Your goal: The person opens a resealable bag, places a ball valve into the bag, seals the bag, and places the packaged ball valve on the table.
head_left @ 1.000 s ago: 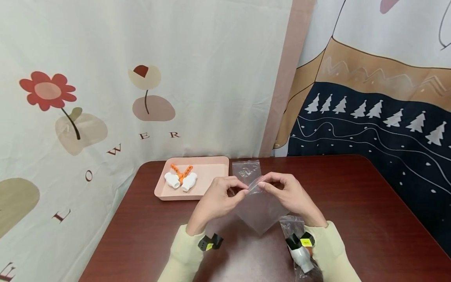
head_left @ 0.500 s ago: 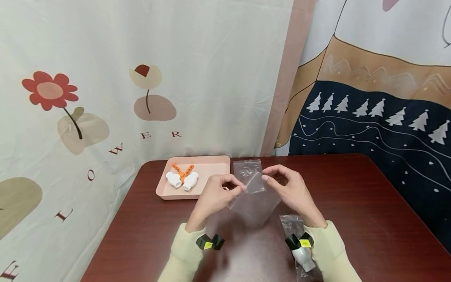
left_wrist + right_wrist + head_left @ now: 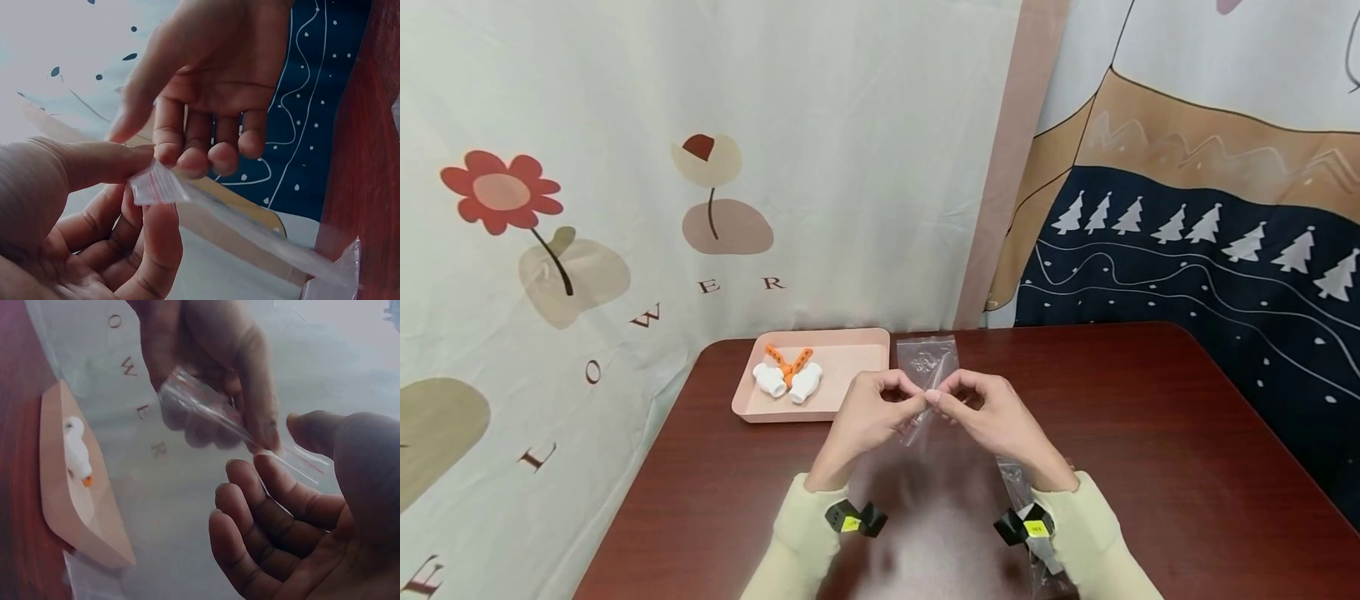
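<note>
Clear plastic zip bag with a red-lined edge [image 3: 154, 187], spread half a second ago, now turns edge-on; right hand [image 3: 988, 414] moves in beside left hand [image 3: 870, 412]. Bag hangs above the dark red wooden table [image 3: 1150, 417]. Left thumb and forefinger pinch its corner; right thumb and forefinger stand slightly parted at the edge, no firm grip seen. Judgement: zip edge within both hands' reach. Beyond: pale pink rectangular tray [image 3: 853, 354] with white rounded pieces [image 3: 806, 383].
</note>
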`<state>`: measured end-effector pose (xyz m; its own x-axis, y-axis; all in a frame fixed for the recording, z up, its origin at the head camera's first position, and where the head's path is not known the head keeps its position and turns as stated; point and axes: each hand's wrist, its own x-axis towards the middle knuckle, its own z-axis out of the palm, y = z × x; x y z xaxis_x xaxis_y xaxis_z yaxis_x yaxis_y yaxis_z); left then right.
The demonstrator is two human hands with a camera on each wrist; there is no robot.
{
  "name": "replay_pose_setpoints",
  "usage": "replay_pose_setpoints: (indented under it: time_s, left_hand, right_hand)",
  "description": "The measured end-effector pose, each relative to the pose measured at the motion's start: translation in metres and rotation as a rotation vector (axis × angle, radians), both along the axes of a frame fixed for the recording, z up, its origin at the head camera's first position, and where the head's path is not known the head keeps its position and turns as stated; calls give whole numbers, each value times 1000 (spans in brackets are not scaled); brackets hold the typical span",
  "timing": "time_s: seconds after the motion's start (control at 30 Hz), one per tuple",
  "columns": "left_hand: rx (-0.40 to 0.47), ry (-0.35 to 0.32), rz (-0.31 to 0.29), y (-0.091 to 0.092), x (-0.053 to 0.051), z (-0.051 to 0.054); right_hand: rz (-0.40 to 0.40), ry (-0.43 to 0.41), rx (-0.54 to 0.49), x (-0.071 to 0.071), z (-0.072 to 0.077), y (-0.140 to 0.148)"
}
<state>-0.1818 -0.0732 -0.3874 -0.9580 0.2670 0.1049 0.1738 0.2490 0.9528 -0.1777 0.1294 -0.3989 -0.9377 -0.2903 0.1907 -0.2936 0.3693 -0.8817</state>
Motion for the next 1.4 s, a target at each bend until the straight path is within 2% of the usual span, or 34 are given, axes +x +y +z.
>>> replay_pose_setpoints:
  time_s: [0.13, 0.23, 0.43, 0.57, 0.87, 1.07, 1.23, 1.4]
  left_hand:
    - [10, -8, -6, 2, 1, -2]
    - [29, -12, -32, 3, 1, -4]
    - [43, -26, -81, 6, 1, -5]
    - [75, -71, -111, 6, 1, -6]
    - [134, -120, -207, -1, -3, -5]
    - [102, -144, -299, 0, -3, -4]
    - [70, -123, -392, 0, -3, -4]
    - [70, -85, -409, 0, -3, -3]
  right_hand:
    - [-10, 20, -1, 2, -2, -5]
    - [-14, 23, 3, 3, -2, -7]
    - [30, 27, 0, 3, -2, -8]
    - [69, 26, 11, 2, -2, -6]
    - [128, 14, -25, -2, -3, 2]
    - [117, 21, -29, -2, -3, 3]
    - [126, 17, -23, 0, -2, 3]
    - [120, -9, -14, 1, 0, 3]
